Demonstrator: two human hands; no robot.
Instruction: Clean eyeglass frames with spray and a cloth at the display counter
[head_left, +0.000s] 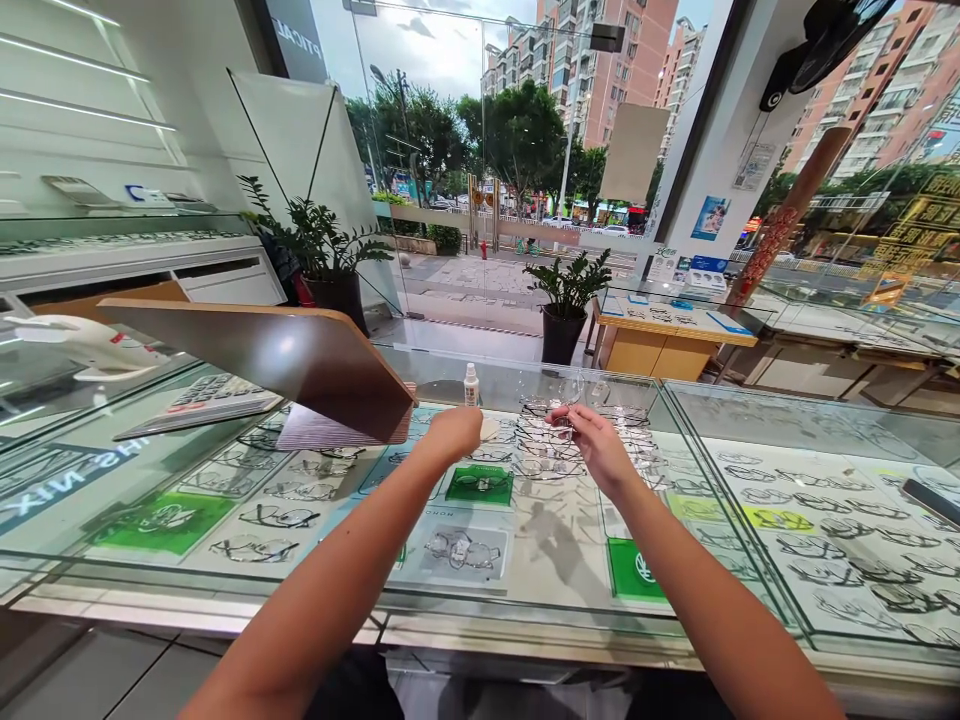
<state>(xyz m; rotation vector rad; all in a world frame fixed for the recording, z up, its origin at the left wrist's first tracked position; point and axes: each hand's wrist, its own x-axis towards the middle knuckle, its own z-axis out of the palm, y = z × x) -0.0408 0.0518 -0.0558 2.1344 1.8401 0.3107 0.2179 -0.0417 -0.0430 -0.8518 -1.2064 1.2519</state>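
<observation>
The right hand (596, 448) has its thumb and fingertips pinched together on a thin pair of glasses (561, 421), above the rows of frames (551, 464) toward the far edge of the glass counter (555, 616). The left hand (456, 432) is curled into a fist; from where I stand I can't tell whether anything is inside it. A pale piece (490, 429) shows just beside its knuckles, and a white bottle (471, 386) stands behind, near that far edge. Toward the left end, a brown panel (277, 350) leans over a striped pad (337, 430)
</observation>
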